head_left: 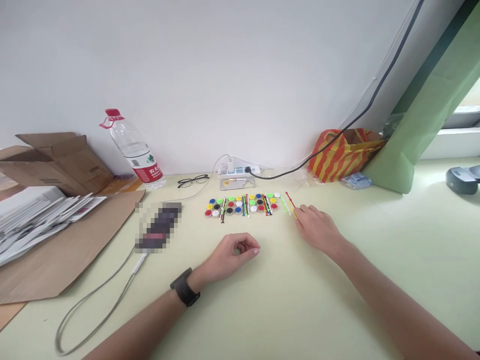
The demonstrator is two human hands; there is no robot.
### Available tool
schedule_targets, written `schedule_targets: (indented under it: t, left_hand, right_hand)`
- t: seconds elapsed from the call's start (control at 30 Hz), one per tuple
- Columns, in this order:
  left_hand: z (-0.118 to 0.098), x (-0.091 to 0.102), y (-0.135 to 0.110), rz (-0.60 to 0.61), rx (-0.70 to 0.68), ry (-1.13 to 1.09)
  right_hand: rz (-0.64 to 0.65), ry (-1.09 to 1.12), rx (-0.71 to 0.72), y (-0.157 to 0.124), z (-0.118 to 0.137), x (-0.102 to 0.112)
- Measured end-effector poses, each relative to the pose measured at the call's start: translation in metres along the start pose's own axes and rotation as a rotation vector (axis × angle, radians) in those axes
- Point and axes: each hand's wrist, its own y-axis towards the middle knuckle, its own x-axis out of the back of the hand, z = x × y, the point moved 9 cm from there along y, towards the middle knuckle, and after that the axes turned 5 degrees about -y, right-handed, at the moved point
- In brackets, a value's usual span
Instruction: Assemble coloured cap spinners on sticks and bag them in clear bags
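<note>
Small round pieces with coloured tops [239, 210] lie in groups on the table, in red, blue, yellow, green, white and black. Between the groups are bundles of thin plastic sticks [245, 205] with arrow-like ends. A light green stick [285, 204] lies apart, to the right of them. My right hand [317, 227] is beside it, fingers pressed together at a red stick [290, 198] and a yellow one, whose near ends the fingers partly cover. My left hand [230, 256], wearing a black watch, rests on the table in front of the pieces, fingers curled toward the thumb, nothing visible in them.
A power strip [240, 171] and glasses [193, 180] are by the wall. On the left stand a water bottle [137, 150], a cardboard box [63, 160], white papers [41, 215] and a phone [159, 227] with its cable. A striped bag [337, 155] stands at the back right.
</note>
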Motion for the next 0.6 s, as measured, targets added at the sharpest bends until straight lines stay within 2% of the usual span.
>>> schedule_targets:
  t: [0.13,0.43,0.6]
  left_hand:
    - [-0.0014,-0.0008,0.0,0.007,-0.01,0.001]
    - [0.0002,-0.001,-0.0002,0.01,-0.003,0.004]
    - [-0.0003,-0.0004,0.0,0.005,-0.004,-0.001]
  right_hand:
    - [-0.033,0.005,-0.001,0.0009,0.0001,0.0034]
    - [0.034,0.062,-0.024,0.0035,-0.0034,-0.0043]
    - [-0.023,0.075,-0.062,0.0037,-0.0057,0.0042]
